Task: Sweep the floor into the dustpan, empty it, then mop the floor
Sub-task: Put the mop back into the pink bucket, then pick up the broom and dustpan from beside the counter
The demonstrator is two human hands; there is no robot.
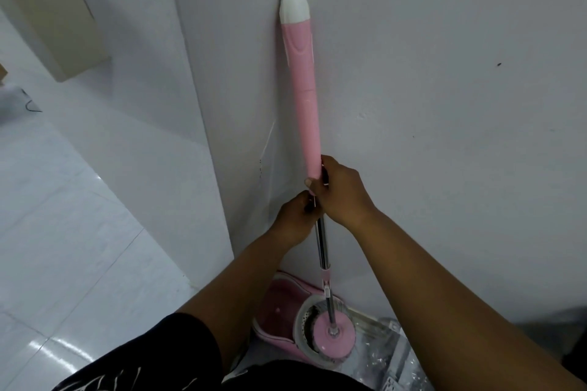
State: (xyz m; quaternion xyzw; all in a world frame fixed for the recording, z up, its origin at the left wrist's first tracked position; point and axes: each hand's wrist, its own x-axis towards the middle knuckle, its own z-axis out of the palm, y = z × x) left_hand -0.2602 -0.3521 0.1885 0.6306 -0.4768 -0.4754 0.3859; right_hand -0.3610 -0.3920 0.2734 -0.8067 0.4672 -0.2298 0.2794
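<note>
Far out to the left of both hands lies the glossy tiled floor (63, 232), with a beige box-like object (47, 9) up beyond it against the wall; no broom or dustpan is in view, so by my judgement the work has reached the mopping stage. The left hand (293, 216) is curled round the mop pole right where the bare metal shaft meets the pink sleeve, though what its fingertips are doing there is hidden. Just above it and touching it, the right hand (341, 190) wraps the lower end of that sleeve, thumb laid across the front. The mop (305, 89) stands nearly upright, its white cap leaning close to the wall (444, 105) well above the hands. Stacked grips at the joint suggest one hand steadies the shaft while the other twists or pumps the sleeve, either to set the length or to spin the head dry. Straight below the hands, the round pink mop head (333, 332) sits in the wringer basket of the pink bucket (279, 305), parked in the wall corner, probably so it cannot slide. Below and right of the right hand, crumpled clear plastic (381, 346) lies beside the bucket.
</note>
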